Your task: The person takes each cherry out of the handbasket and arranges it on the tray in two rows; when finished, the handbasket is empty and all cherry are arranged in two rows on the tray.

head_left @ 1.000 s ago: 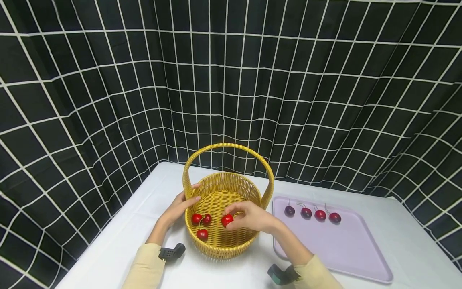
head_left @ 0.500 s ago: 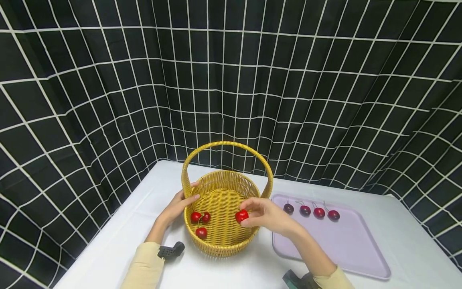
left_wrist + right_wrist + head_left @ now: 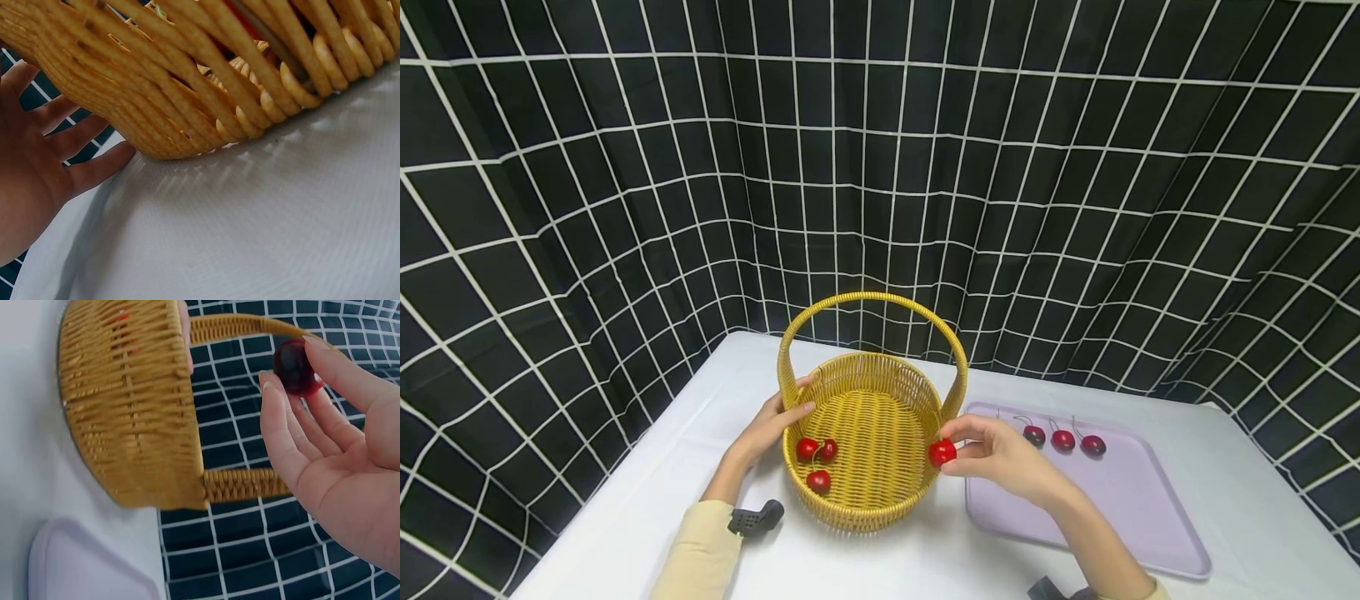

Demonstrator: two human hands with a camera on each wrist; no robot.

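Note:
In the head view a yellow woven basket (image 3: 872,433) with a tall handle stands on the white table. My left hand (image 3: 766,427) holds its left side, thumb over the rim and fingers along the outer wall. In the left wrist view, the fingers (image 3: 84,134) lie extended against the weave (image 3: 156,100). At the basket's right rim, my right hand (image 3: 1000,454) pinches a bright red cherry (image 3: 942,453) between thumb and fingertips. The right wrist view shows this cherry (image 3: 295,367) above rim height. Several cherries (image 3: 818,482) lie inside the basket at the left.
A pale purple tray (image 3: 1097,508) lies to the right of the basket, partly behind my right forearm. Dark red cherries with stems (image 3: 1062,441) sit in a row along its far side. A black curtain with a white grid (image 3: 880,167) hangs behind the table.
My right hand has moved right with the cherry, from over the basket's inside to its right rim. It now covers the leftmost cherry on the tray. My left hand stays on the basket.

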